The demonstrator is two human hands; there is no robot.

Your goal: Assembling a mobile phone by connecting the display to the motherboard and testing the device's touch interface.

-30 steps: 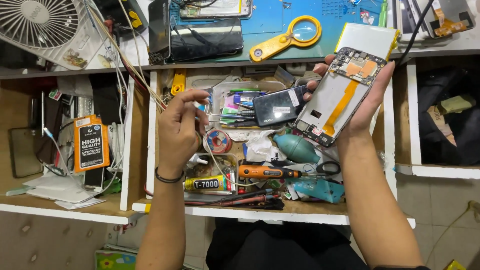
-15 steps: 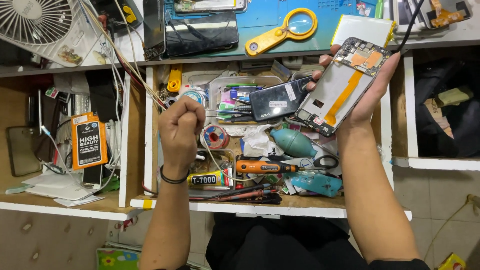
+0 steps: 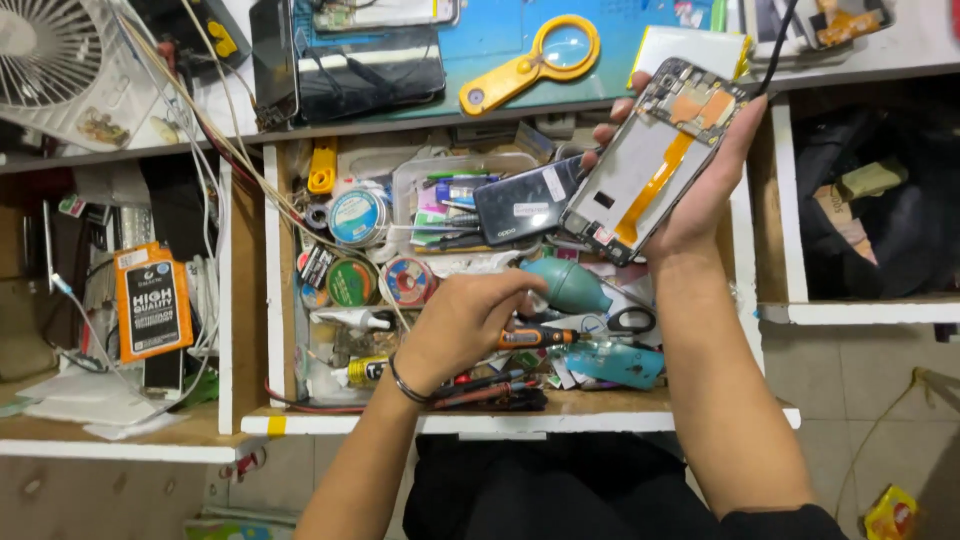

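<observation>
Left hand (image 3: pixel 465 325) has dropped lower and moved right in the drawer (image 3: pixel 272 300) compared with a moment ago; earlier it was up by the tape rolls (image 3: pixel 380 270), now its fingers are curled together over the orange screwdriver (image 3: pixel 535 337), just near of the teal blower (image 3: pixel 570 285). Cannot tell if the fingers are actually clamped on the screwdriver handle or only touching it; the handle end is hidden under them. A wristband shows on that wrist.

Right hand (image 3: pixel 690 170) has barely moved: it holds the opened phone (image 3: pixel 655 160) up over the far right corner of the drawer, back off, orange flex strip and board showing, fingers wrapped around its edges, tilted.

Reads as a switch from rummaging to picking a tool for the open phone.

Around: scissors (image 3: pixel 630 320) right of the screwdriver, black phone (image 3: pixel 525 205) lying in the drawer beside the held one, yellow magnifier (image 3: pixel 535 60) on the blue mat on the table (image 3: pixel 890 55), fan (image 3: pixel 50 50) far left, orange box (image 3: pixel 152 315) in the left drawer.
</observation>
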